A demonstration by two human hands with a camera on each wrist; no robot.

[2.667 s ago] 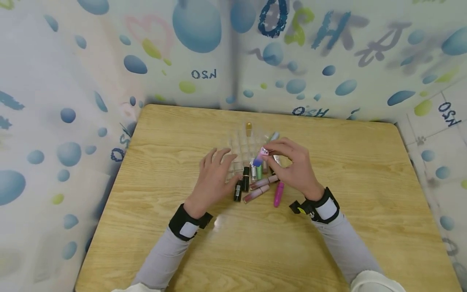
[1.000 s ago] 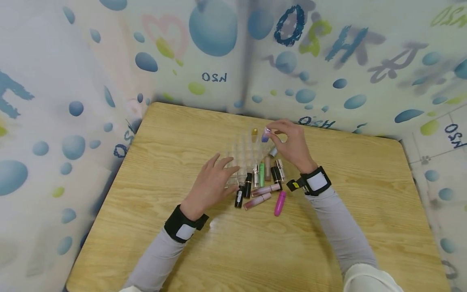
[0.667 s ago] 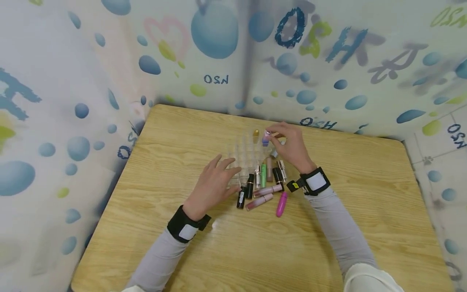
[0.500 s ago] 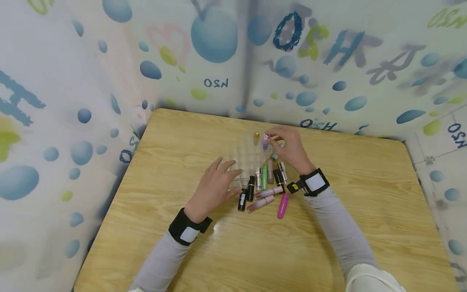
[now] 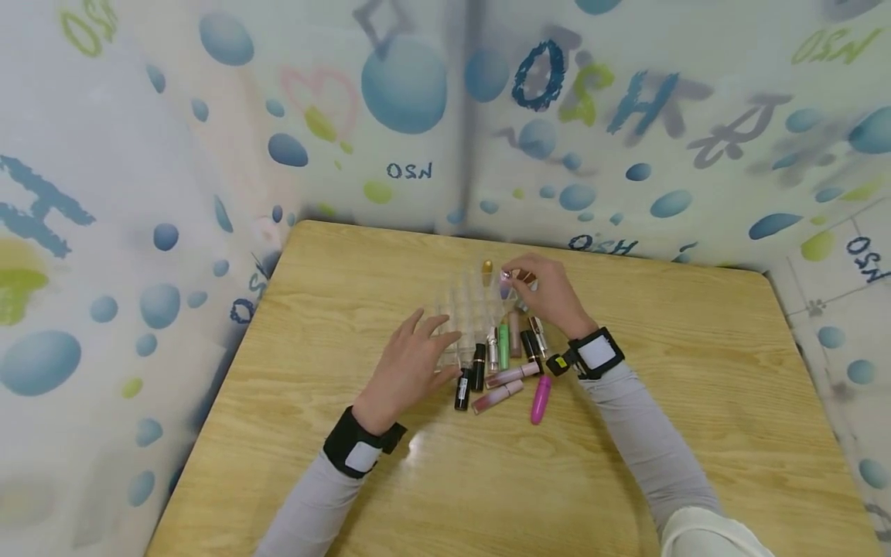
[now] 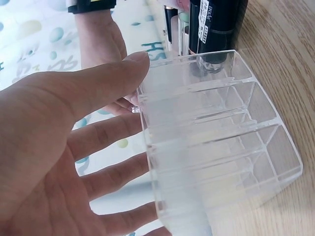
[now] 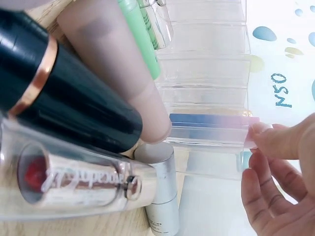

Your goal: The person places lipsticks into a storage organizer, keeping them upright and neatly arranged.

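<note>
A clear divided lipstick organizer stands on the table. My left hand has its fingers spread, with thumb and fingertips along the near rim, close up in the left wrist view. At the organizer's far right corner my right hand pinches the top end of a pink-to-blue lipstick tube. In the right wrist view most of that tube sits down inside one compartment. Next to it, a gold-topped tube stands in the organizer.
Several lipsticks lie right of and before the organizer: black tubes, a green one, a mauve one, two pink-capped glosses and a magenta tube. A silver tube lies near the right hand. A patterned wall backs the table.
My right hand carried the pink-to-blue tube from over the loose lipsticks to the organizer's far right corner and lowered it into a compartment. The left hand has stayed at the rim.
</note>
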